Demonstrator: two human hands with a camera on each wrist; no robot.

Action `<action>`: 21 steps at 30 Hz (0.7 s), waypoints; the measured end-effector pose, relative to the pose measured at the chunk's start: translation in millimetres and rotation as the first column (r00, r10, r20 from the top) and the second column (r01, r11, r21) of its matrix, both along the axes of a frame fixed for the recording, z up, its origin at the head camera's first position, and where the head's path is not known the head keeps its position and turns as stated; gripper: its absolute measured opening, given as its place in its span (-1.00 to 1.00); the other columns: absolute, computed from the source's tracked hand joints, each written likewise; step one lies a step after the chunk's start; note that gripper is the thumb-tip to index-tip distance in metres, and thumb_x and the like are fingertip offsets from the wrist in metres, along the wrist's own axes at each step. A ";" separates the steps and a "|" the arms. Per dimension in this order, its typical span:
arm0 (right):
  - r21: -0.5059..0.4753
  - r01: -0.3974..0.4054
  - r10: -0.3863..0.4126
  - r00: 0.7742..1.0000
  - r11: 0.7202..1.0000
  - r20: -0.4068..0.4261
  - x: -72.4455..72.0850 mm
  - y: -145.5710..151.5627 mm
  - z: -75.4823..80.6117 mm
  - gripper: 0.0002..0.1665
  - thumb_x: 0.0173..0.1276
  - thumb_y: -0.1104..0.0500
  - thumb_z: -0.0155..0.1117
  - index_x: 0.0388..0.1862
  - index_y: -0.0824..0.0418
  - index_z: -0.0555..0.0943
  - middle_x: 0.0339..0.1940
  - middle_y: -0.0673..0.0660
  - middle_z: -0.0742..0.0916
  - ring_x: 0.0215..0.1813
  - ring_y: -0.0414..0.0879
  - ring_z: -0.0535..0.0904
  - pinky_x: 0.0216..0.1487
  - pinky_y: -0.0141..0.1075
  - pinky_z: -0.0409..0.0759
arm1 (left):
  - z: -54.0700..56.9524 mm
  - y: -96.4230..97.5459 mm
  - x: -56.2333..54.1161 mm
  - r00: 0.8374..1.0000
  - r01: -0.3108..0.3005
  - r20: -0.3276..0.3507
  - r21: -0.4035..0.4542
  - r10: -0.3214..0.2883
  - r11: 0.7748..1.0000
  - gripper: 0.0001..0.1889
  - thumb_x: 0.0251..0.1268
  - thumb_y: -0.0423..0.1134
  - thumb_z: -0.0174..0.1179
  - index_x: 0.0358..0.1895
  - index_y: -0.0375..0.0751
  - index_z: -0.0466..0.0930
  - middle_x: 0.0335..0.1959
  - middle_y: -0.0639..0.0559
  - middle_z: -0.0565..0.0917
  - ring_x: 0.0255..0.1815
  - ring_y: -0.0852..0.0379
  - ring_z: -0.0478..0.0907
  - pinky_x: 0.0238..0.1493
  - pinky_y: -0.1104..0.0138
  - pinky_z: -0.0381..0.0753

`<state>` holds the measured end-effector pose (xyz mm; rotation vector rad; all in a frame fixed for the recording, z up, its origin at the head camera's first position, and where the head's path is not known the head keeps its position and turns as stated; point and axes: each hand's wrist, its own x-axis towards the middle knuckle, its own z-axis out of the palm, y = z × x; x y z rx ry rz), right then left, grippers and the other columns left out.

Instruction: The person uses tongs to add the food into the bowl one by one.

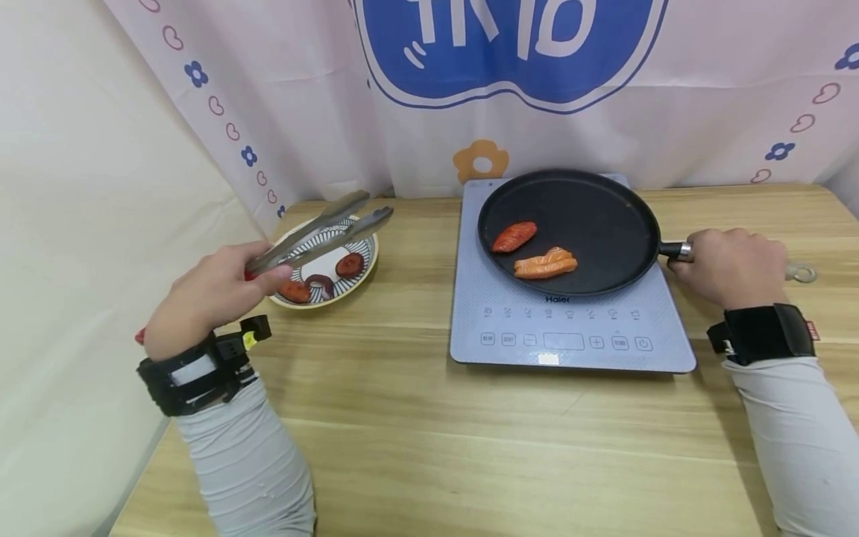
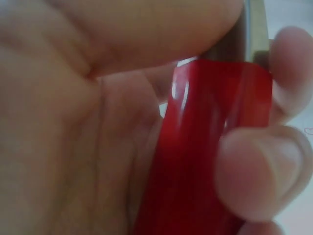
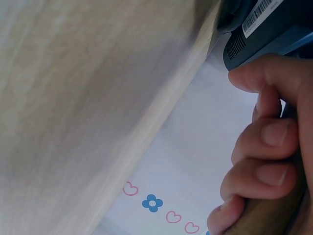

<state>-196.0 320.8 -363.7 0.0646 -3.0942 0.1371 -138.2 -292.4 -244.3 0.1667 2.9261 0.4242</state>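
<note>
My left hand grips metal tongs, whose red handle fills much of the left wrist view. The tong tips stand apart over a patterned plate with nothing between them. On that plate lie several reddish-brown food pieces, one a round slice. My right hand holds the handle of a black flat pan; in the right wrist view its fingers curl round the handle. Inside the pan, toward its left, are a red food piece and an orange, salmon-like piece.
The pan sits on a pale Haier induction cooktop with touch buttons along its front. Both stand on a wooden table. A printed curtain hangs behind the table, and a pale wall or cloth borders the left.
</note>
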 end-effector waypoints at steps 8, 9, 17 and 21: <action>-0.004 -0.003 0.003 1.000 1.000 -0.017 1.2 -0.2 -0.9 -0.50 0.42 -0.04 0.32 -0.67 0.16 0.48 -0.70 0.11 0.49 -0.54 0.14 0.42 -0.51 0.02 0.35 | -1.8 -4.7 0.9 1.000 0.019 -0.022 0.029 -0.019 0.999 -0.68 0.64 0.02 0.08 -0.08 -0.20 0.55 -0.35 -0.05 0.58 -0.31 0.03 0.48 -0.32 0.21 0.40; -0.004 -0.004 0.003 1.000 1.000 -0.020 1.2 -0.3 -1.1 -0.49 0.42 -0.04 0.32 -0.67 0.16 0.47 -0.70 0.11 0.48 -0.55 0.14 0.42 -0.52 0.01 0.34 | -2.0 -5.5 0.7 1.000 0.016 -0.018 0.027 -0.016 0.999 -0.68 0.64 0.02 0.08 -0.07 -0.20 0.55 -0.35 -0.05 0.59 -0.31 0.03 0.48 -0.32 0.21 0.40; -0.002 0.000 0.000 1.000 1.000 -0.019 0.7 -0.3 -1.6 -0.49 0.43 -0.04 0.32 -0.67 0.16 0.47 -0.70 0.11 0.48 -0.54 0.15 0.42 -0.51 0.02 0.35 | -3.9 -12.8 -2.0 0.997 -0.025 0.072 0.021 0.024 0.999 -0.64 0.65 0.02 0.07 -0.06 -0.26 0.55 -0.38 -0.02 0.58 -0.34 0.06 0.47 -0.34 0.22 0.39; -0.003 0.000 0.000 1.000 1.000 -0.013 0.8 0.3 -1.2 -0.50 0.43 -0.04 0.32 -0.66 0.16 0.48 -0.70 0.11 0.49 -0.54 0.15 0.42 -0.51 0.02 0.35 | -6.1 -16.5 -4.4 0.995 -0.039 0.093 0.013 0.037 0.999 -0.62 0.64 0.04 0.08 -0.03 -0.27 0.56 -0.35 -0.04 0.60 -0.31 0.04 0.49 -0.32 0.21 0.40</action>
